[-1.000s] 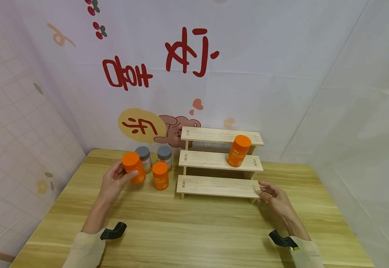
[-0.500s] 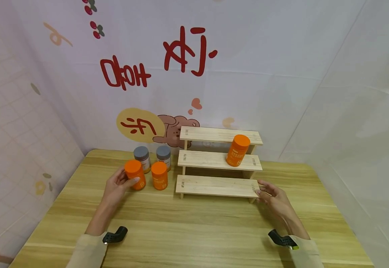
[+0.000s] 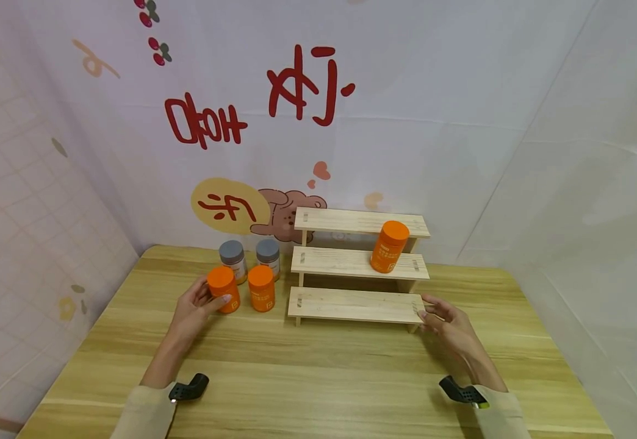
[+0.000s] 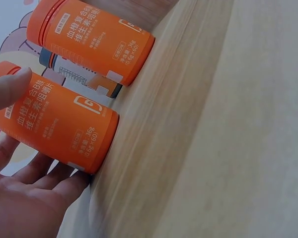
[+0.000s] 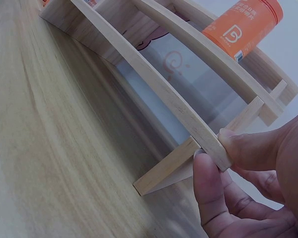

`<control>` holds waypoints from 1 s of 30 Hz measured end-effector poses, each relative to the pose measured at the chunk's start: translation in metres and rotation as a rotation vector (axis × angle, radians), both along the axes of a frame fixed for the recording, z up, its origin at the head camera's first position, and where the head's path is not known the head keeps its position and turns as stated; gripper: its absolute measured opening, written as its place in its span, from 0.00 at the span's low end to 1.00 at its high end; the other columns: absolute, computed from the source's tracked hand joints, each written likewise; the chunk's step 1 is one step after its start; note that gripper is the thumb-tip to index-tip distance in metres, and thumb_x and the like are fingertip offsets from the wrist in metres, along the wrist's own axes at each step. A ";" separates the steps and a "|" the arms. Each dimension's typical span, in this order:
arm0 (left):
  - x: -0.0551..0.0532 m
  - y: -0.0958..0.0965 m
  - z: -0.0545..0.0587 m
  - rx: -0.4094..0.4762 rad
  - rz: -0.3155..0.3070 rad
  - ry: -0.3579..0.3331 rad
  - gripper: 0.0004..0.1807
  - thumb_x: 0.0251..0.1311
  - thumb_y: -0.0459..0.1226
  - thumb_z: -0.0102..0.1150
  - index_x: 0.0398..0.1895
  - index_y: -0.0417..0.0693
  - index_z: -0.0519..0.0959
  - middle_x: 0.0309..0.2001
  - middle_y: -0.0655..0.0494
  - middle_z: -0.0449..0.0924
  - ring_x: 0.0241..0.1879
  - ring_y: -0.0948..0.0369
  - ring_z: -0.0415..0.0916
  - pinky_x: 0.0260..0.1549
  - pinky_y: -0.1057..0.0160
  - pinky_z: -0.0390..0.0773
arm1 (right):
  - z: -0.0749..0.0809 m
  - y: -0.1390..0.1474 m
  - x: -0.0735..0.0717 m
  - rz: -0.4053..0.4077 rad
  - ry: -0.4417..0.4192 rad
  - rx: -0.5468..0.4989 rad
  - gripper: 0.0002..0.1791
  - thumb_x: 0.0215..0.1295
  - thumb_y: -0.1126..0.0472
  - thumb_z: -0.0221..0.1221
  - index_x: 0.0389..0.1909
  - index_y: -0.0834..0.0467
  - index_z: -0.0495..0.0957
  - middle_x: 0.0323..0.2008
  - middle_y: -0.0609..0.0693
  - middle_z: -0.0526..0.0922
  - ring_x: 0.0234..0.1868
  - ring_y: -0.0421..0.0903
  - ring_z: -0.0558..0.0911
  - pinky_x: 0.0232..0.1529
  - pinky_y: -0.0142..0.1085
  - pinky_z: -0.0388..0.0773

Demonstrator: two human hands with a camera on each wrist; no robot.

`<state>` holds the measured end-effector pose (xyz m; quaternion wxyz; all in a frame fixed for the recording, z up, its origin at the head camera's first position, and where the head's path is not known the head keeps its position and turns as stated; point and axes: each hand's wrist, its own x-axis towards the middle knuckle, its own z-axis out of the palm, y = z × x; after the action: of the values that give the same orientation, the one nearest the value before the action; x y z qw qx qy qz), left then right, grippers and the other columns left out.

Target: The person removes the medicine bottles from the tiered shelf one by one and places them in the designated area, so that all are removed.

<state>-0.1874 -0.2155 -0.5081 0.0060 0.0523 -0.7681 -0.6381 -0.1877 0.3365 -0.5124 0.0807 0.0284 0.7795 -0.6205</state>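
Observation:
My left hand [image 3: 192, 310] holds an orange supplement bottle [image 3: 223, 289] upright on the table, thumb on the front and fingers round its far side. In the left wrist view this bottle [image 4: 59, 124] has its base at the table surface. Just right of it stands a second orange bottle [image 3: 262, 288]. My right hand [image 3: 447, 323] pinches the right end of the lowest step of a three-tier wooden shelf [image 3: 357, 305]; the right wrist view shows thumb above and fingers under the board edge [image 5: 208, 144]. Another orange bottle [image 3: 390, 247] stands on the middle step, toward the right.
Behind the left-hand orange bottles stand two grey-capped bottles, one at left [image 3: 233, 259] and one at right [image 3: 268, 257]. A printed cloth wall [image 3: 406, 122] rises behind the wooden table [image 3: 318, 378]. Black wrist cameras sit at both cuffs.
My left hand has lowered the orange bottle onto the table, a little toward the front and right, in front of a grey-capped bottle. The right hand keeps its grip on the shelf.

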 end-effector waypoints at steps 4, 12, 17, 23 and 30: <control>0.001 0.000 0.002 -0.009 0.001 -0.014 0.37 0.66 0.42 0.69 0.75 0.46 0.64 0.72 0.48 0.68 0.62 0.74 0.69 0.58 0.83 0.68 | 0.000 0.000 0.000 -0.001 0.003 0.000 0.31 0.75 0.66 0.58 0.75 0.66 0.62 0.53 0.53 0.79 0.45 0.35 0.83 0.48 0.34 0.86; 0.004 -0.006 0.012 -0.012 0.004 0.010 0.43 0.67 0.45 0.67 0.80 0.51 0.57 0.73 0.49 0.65 0.67 0.67 0.67 0.76 0.60 0.64 | 0.000 -0.001 0.000 -0.003 0.004 0.006 0.31 0.75 0.66 0.58 0.75 0.65 0.63 0.53 0.53 0.79 0.45 0.35 0.83 0.48 0.34 0.87; 0.007 -0.005 0.021 0.004 -0.008 0.117 0.40 0.69 0.42 0.66 0.80 0.49 0.59 0.73 0.46 0.65 0.64 0.73 0.67 0.68 0.76 0.68 | -0.001 -0.001 0.000 -0.004 0.004 0.000 0.31 0.75 0.65 0.58 0.75 0.66 0.62 0.51 0.50 0.80 0.45 0.35 0.83 0.47 0.33 0.86; 0.012 -0.002 0.033 -0.024 -0.006 0.223 0.38 0.68 0.37 0.66 0.78 0.47 0.61 0.70 0.46 0.68 0.67 0.68 0.68 0.65 0.78 0.69 | -0.002 0.000 0.000 0.002 0.004 -0.014 0.32 0.74 0.66 0.59 0.75 0.67 0.62 0.50 0.47 0.80 0.44 0.35 0.83 0.47 0.33 0.86; 0.013 0.006 0.055 -0.064 0.016 0.313 0.37 0.67 0.35 0.66 0.77 0.47 0.63 0.70 0.45 0.69 0.69 0.67 0.68 0.68 0.76 0.67 | -0.001 0.000 -0.001 -0.001 0.011 -0.016 0.32 0.74 0.66 0.59 0.75 0.67 0.62 0.50 0.49 0.80 0.44 0.35 0.83 0.48 0.33 0.86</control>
<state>-0.1748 -0.2098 -0.4533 0.1324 -0.0422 -0.7774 -0.6134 -0.1884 0.3362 -0.5134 0.0763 0.0247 0.7750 -0.6269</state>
